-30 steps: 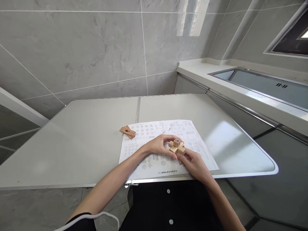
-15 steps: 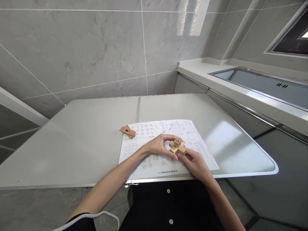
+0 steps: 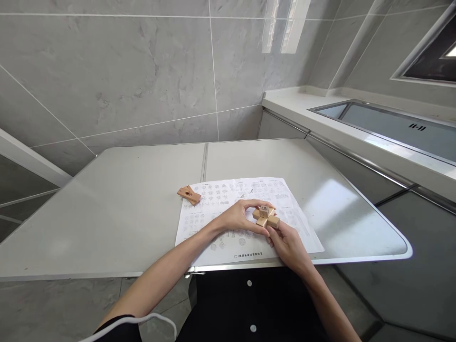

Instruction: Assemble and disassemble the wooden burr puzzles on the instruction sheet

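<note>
A small wooden interlocking puzzle [image 3: 266, 216], shaped like a cross of light blocks, is held just above a printed instruction sheet [image 3: 228, 199]. My left hand [image 3: 238, 217] grips it from the left, thumb and fingers curled round its near and far sides. My right hand [image 3: 287, 240] holds it from below and the right, fingers closed under the blocks. Two loose wooden pieces [image 3: 188, 194] lie crossed on the table beside the sheet's far left corner.
The grey folding table [image 3: 117, 209] has a seam down its middle and a rounded right corner. A white counter with a steel sink [image 3: 388, 126] runs along the right. Tiled walls stand behind. A white cable [image 3: 142, 319] crosses my left sleeve.
Both hands and the puzzle have shifted slightly to the right over the sheet. The grip on the puzzle is much the same.
</note>
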The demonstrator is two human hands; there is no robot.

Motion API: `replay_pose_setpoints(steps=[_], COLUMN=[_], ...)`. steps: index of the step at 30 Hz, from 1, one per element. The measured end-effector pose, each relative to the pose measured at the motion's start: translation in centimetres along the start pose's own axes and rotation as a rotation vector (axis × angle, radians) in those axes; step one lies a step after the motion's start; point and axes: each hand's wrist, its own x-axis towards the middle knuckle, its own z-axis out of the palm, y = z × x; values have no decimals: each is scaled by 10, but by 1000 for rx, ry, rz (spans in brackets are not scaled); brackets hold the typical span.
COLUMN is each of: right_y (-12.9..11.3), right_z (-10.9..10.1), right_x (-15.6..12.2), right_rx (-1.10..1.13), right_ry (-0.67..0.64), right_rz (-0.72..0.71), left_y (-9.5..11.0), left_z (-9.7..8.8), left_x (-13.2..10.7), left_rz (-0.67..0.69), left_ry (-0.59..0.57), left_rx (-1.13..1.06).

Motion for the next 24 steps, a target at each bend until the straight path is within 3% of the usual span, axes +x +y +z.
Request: replay_pose_setpoints(steps=[5,10,17,24], right_y=[-4,-10,-2,2], right_z=[-7,-12,-8,-10], right_x=[-2,-1,3,3], right_rx=[33,239,571,559], right_ry=[-150,-356,-248,-318], right_rz=[-20,46,146,173], left_y=[0,3,3,-1], left_z=[-1,-4,-1,-3], left_x=[0,1,3,4], left_rz=[16,-6,68,56], left_ry=[-137,-302,-263,-177], left_rx=[-101,-237,-240,-214])
